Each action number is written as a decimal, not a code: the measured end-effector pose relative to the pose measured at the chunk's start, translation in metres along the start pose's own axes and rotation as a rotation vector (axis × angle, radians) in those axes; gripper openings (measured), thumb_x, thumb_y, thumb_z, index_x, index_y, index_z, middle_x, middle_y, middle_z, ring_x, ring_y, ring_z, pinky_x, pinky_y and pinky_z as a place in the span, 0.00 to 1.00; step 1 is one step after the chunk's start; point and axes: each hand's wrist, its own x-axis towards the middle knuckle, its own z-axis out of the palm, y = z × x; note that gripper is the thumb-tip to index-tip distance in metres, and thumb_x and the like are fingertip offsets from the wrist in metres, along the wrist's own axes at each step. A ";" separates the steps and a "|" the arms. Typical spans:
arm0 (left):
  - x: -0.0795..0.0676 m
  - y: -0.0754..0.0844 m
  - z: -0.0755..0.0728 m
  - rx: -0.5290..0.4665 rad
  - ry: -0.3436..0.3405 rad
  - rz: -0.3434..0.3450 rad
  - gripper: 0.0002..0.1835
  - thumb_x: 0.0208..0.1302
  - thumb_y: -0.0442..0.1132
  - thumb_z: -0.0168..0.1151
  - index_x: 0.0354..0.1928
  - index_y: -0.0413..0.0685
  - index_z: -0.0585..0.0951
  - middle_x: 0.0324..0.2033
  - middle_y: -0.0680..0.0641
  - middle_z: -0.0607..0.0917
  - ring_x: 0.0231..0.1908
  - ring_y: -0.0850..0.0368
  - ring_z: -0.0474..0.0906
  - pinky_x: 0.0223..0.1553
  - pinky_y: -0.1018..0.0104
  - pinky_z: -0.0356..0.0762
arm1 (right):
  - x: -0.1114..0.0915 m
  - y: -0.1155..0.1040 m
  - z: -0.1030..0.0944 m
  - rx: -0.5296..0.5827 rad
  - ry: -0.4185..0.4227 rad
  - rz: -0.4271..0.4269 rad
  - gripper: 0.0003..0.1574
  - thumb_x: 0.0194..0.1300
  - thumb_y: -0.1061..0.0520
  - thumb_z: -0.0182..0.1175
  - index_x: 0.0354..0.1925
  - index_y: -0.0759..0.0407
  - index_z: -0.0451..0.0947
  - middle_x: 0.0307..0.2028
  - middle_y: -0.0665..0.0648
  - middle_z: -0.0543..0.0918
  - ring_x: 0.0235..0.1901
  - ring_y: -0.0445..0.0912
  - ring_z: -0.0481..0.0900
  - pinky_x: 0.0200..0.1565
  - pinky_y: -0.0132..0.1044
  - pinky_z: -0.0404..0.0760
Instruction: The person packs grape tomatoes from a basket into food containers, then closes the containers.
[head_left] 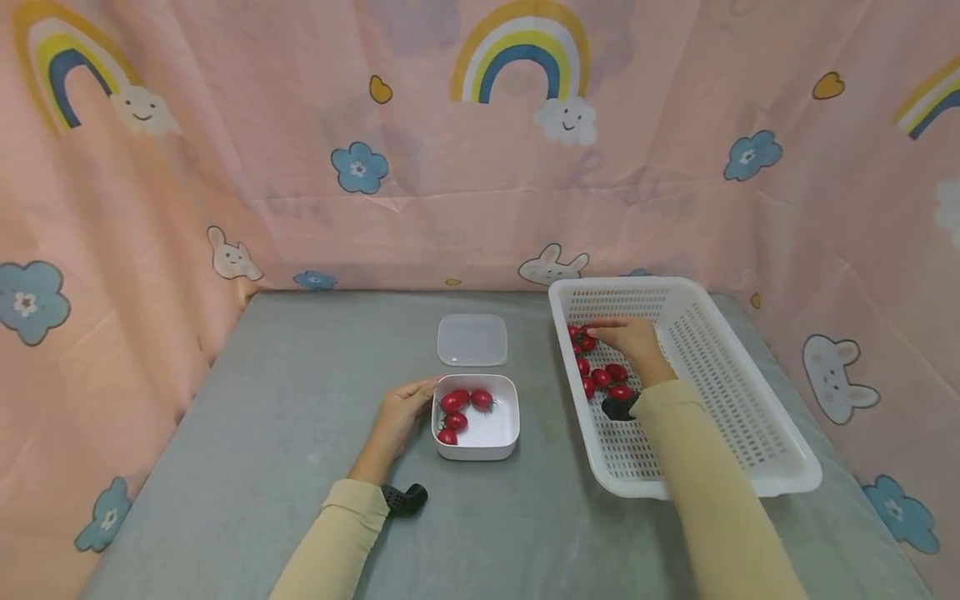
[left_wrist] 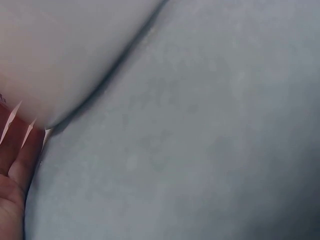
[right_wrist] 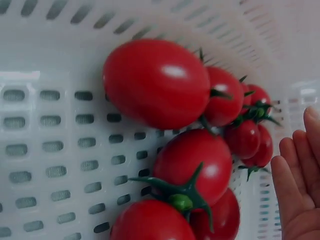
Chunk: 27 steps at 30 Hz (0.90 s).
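My left hand (head_left: 396, 418) rests its fairly straight fingers against the left side of a small white box (head_left: 501, 427). Inside the box lie several cherry tomatoes (head_left: 454, 402), gathered toward its left. In the left wrist view, fingers (left_wrist: 26, 157) touch the box's pale outer wall (left_wrist: 75, 55). My right hand (head_left: 636, 343) reaches into a white slotted basket (head_left: 731, 400), fingers extended beside red cherry tomatoes (head_left: 600, 377) along its left side. The right wrist view shows these fingers (right_wrist: 285, 182) near a cluster of small tomatoes (right_wrist: 242, 139) with green stems, nothing gripped.
A translucent lid (head_left: 472, 340) lies flat just behind the box. Grey cloth (head_left: 300, 400) covers the table, and a pink patterned curtain (head_left: 420, 225) hangs around its back and sides. The basket's raised rim (head_left: 573, 400) stands between the box and its tomatoes.
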 end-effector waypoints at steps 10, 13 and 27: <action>0.002 -0.002 0.000 0.009 -0.007 0.007 0.18 0.70 0.38 0.60 0.54 0.31 0.82 0.55 0.37 0.84 0.45 0.71 0.83 0.58 0.59 0.80 | 0.006 0.008 -0.002 -0.022 -0.032 0.010 0.29 0.70 0.54 0.62 0.65 0.64 0.73 0.69 0.65 0.71 0.70 0.58 0.68 0.70 0.49 0.67; 0.002 -0.002 0.000 0.011 -0.007 0.007 0.18 0.70 0.38 0.60 0.54 0.31 0.82 0.55 0.37 0.84 0.44 0.72 0.83 0.57 0.59 0.80 | 0.007 0.009 -0.003 -0.062 -0.041 -0.018 0.28 0.69 0.53 0.62 0.64 0.65 0.75 0.68 0.65 0.72 0.69 0.58 0.68 0.70 0.50 0.68; 0.001 -0.002 0.000 0.009 0.005 0.023 0.18 0.69 0.37 0.61 0.53 0.29 0.82 0.53 0.38 0.86 0.44 0.71 0.83 0.55 0.63 0.82 | 0.014 0.019 -0.001 -0.296 -0.081 -0.003 0.29 0.66 0.51 0.66 0.60 0.64 0.78 0.67 0.69 0.72 0.67 0.61 0.68 0.68 0.55 0.69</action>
